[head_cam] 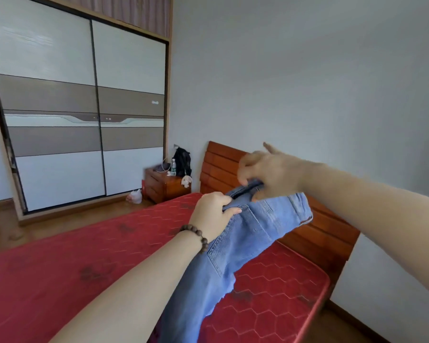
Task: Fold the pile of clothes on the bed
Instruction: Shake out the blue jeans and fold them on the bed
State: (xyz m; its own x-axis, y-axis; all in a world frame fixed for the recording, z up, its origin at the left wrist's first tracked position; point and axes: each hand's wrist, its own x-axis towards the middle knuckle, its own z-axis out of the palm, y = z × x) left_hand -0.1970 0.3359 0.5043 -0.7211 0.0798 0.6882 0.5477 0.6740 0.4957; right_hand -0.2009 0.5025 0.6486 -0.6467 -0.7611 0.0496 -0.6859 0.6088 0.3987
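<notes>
One head-worn wide-angle view looks forward and down, close over the bed [60, 280], wardrobe [84, 107] upper left.

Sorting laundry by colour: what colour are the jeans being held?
Light blue denim jeans, clearest in the head view, the only one.

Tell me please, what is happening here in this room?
A person is handling a pair of blue jeans above a bed with a red mattress. The left hand, with a bead bracelet on the wrist, grips the waistband. The right hand pinches the same waistband further along. The jeans are lifted, with the legs hanging down towards the person. They are not yet folded.
</notes>
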